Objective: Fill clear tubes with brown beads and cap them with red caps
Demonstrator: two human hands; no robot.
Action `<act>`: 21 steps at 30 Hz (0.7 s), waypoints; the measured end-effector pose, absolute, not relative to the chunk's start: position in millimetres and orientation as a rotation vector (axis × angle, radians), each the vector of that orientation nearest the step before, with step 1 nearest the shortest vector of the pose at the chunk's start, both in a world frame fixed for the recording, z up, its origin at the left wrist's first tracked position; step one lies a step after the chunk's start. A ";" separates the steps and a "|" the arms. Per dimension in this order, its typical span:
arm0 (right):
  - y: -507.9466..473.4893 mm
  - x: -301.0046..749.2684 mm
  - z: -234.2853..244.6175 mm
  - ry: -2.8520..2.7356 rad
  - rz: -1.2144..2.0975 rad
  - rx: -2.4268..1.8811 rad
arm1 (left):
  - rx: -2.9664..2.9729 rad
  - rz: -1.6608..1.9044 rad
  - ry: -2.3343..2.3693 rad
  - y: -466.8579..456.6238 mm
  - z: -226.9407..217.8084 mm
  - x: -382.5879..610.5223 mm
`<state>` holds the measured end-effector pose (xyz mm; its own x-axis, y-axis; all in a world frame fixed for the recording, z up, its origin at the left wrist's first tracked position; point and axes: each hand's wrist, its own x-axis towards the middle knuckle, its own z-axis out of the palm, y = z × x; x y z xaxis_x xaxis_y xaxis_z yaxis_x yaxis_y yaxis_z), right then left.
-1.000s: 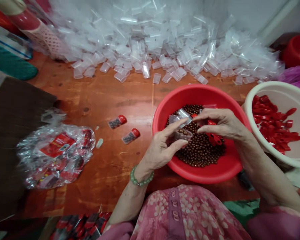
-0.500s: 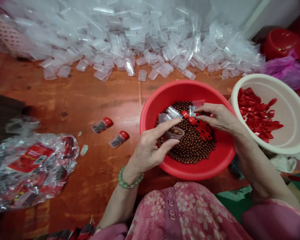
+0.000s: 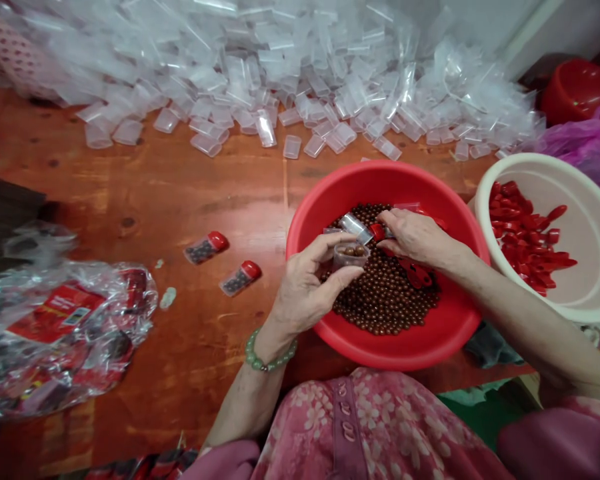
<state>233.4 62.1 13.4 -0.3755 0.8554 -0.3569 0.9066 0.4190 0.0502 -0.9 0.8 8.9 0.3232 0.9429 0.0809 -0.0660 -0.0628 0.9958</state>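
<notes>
A red basin (image 3: 325, 200) in front of me holds many small brown beads (image 3: 385, 300), a few clear vials and some loose red caps (image 3: 416, 273). My left hand (image 3: 307, 287) is closed on a small clear vial (image 3: 350, 255) with a few brown beads in it, held over the beads. My right hand (image 3: 414, 235) is closed in a pinch on a red cap (image 3: 377, 231) just right of the vial's mouth.
A cream bowl (image 3: 587, 193) of red caps (image 3: 527, 233) stands at the right. Two filled, capped vials (image 3: 206, 247) (image 3: 240, 277) lie on the wooden floor. A big heap of clear vials (image 3: 260, 80) fills the back. A crinkled plastic bag (image 3: 60, 327) lies left.
My right hand has drawn closer to the vial in my left hand, bringing a red cap beside its mouth. The camera has shifted slightly.
</notes>
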 end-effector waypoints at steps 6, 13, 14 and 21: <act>71.5 224.2 -0.8 2.395 -0.283 1.464 | 1.313 1.041 0.905 4.4 8.8 -0.2; 65.0 246.5 14.8 2.664 -1.165 1.849 | 1.039 0.967 0.793 5.0 15.7 0.1; 59.6 244.6 19.8 2.681 -1.419 1.872 | 1.027 0.965 0.804 5.9 17.3 0.8; 24.6 207.0 50.7 3.141 -1.377 1.555 | 0.991 0.950 0.926 8.1 24.2 9.3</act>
